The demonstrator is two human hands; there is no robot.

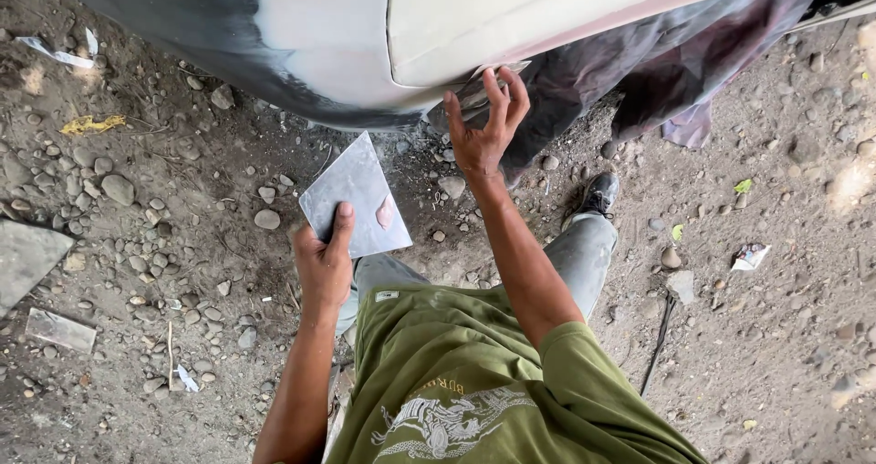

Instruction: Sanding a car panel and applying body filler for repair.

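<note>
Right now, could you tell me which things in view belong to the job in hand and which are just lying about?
In use:
- grey flat board with a pink blob of putty, held in the left hand
- car body panel, its lower edge touched by the right hand

Lying about:
- stones
- yellow scrap
- crumpled wrapper
- flat slab
- dark cloth

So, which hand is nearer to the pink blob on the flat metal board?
The left. The left hand holds the board beside the pink blob; the right hand is up at the car body.
</note>
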